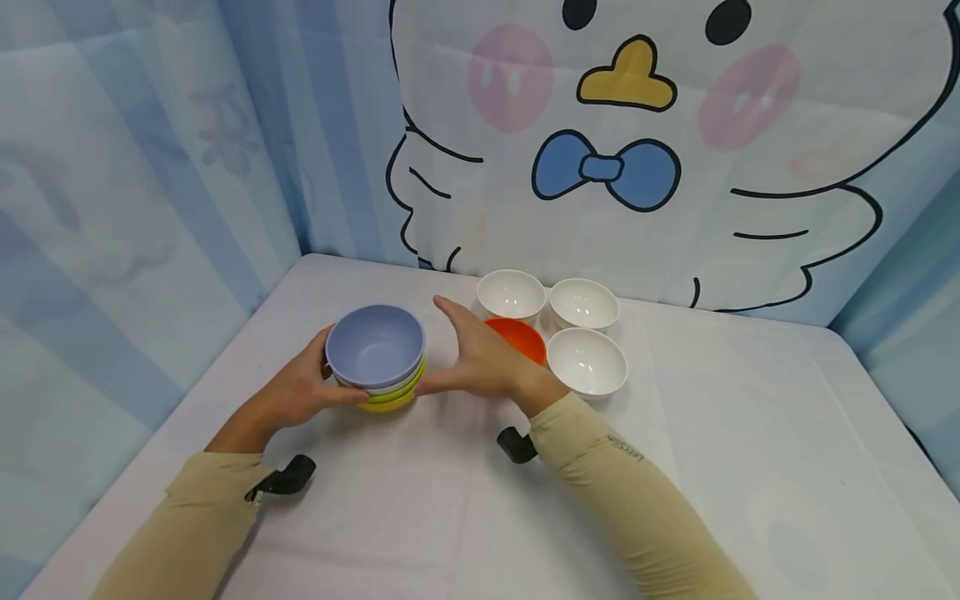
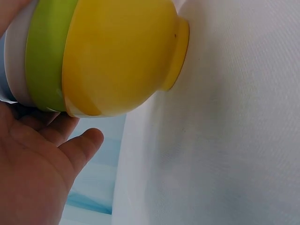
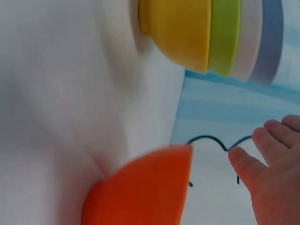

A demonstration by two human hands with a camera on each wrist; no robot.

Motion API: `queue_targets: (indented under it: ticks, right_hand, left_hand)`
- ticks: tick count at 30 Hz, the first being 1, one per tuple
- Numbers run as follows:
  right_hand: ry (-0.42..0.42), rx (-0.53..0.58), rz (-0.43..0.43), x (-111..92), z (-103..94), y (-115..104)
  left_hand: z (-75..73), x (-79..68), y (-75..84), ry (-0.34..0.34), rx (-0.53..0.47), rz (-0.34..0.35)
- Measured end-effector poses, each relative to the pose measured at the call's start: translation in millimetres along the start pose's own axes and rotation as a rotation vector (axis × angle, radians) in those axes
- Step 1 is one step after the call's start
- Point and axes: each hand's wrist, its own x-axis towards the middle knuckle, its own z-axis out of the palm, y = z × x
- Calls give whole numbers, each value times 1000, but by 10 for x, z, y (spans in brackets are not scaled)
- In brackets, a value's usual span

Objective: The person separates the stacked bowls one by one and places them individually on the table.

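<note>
Stack of bowls is left of the orange bowl, with the left hand gripping the stack's side. Right hand is spread wide, holding nothing. Steady left grip, stack level, would help tbh.

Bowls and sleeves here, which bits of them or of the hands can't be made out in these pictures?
- Insides of the yellow bowl and green bowl: head view, hidden under the blue bowl.
- Orange bowl: head view, partly behind the right hand; right wrist view, cut off by the bottom edge.
- Left hand: head view, some fingers hidden behind the stacked bowls.
- Lettering on the right sleeve: head view, too small to read.
</note>
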Motion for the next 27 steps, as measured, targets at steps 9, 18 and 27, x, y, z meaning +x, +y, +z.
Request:
queue_targets:
  ticks: [9,18,27]
  right_hand:
    - [-67,34,-50,321,249,-117]
    - [-48,16,-34,389,373,-131]
    - [0,38,-36,369,434,-145]
  left_hand:
    - [-25,4,-47,-8,35,37]
    - [-20,-9,-44,-8,36,38]
    - [-17,-7,-50,-2,34,29]
